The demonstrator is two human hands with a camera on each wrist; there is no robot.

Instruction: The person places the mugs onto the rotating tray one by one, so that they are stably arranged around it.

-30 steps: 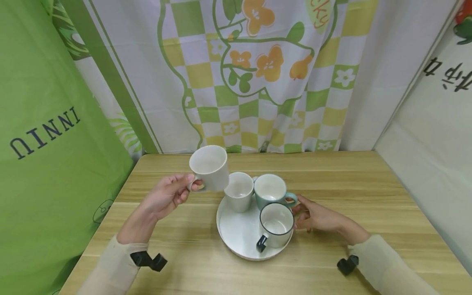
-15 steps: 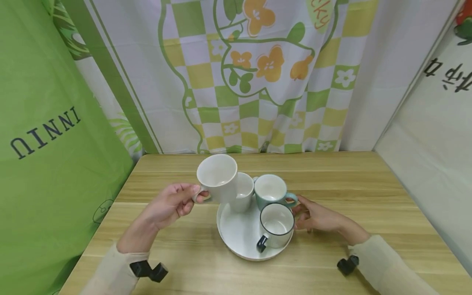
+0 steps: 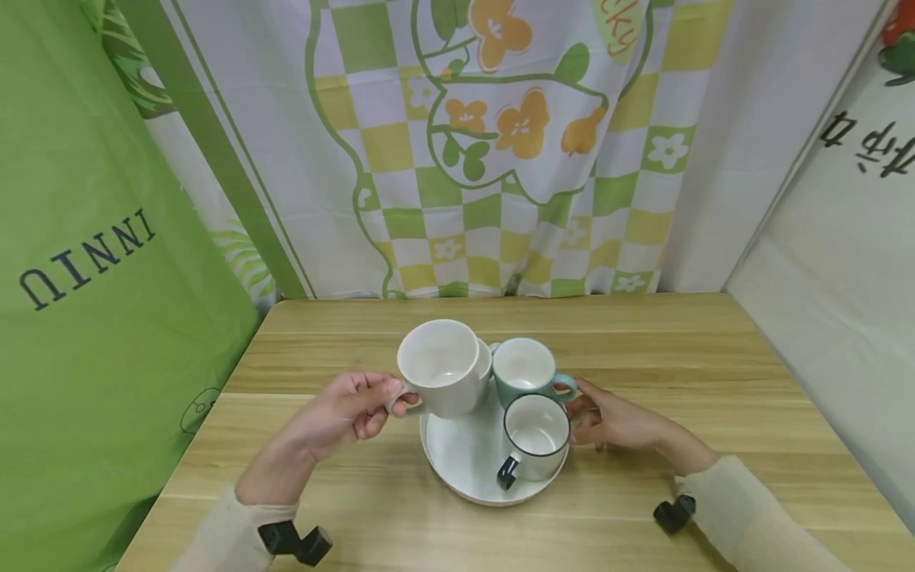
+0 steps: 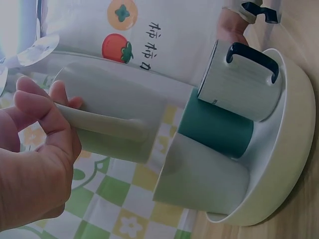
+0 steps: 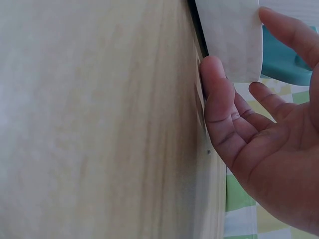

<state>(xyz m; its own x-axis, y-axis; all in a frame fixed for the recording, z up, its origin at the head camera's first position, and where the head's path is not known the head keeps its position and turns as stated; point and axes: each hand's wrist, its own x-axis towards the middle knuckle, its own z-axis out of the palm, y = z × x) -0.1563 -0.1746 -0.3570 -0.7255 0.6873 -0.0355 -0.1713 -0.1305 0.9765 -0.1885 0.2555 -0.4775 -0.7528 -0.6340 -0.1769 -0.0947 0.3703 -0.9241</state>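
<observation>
My left hand (image 3: 350, 417) pinches the handle of a white mug (image 3: 446, 389), holding it upright above the left side of a round white tray (image 3: 457, 465). In the left wrist view this mug (image 4: 114, 104) hangs apart from the tray. Partly hidden behind it, a second white mug (image 4: 202, 177) stands on the tray. Beside that one stand a teal mug (image 3: 524, 369) and a white mug with a black rim and black handle (image 3: 536, 445). My right hand (image 3: 618, 417) grips the tray's right side, thumb at the rim, fingers low on the wall (image 5: 232, 40).
The tray stands on a light wooden table (image 3: 679, 357). A patterned curtain (image 3: 500, 199) hangs behind the far edge. A green cloth (image 3: 107, 318) borders the left side, and a white printed cloth (image 3: 843, 278) the right.
My left hand has brought the white mug rightward and down, from left of the tray to over its left part, covering more of the second white mug. The right hand has stayed still.
</observation>
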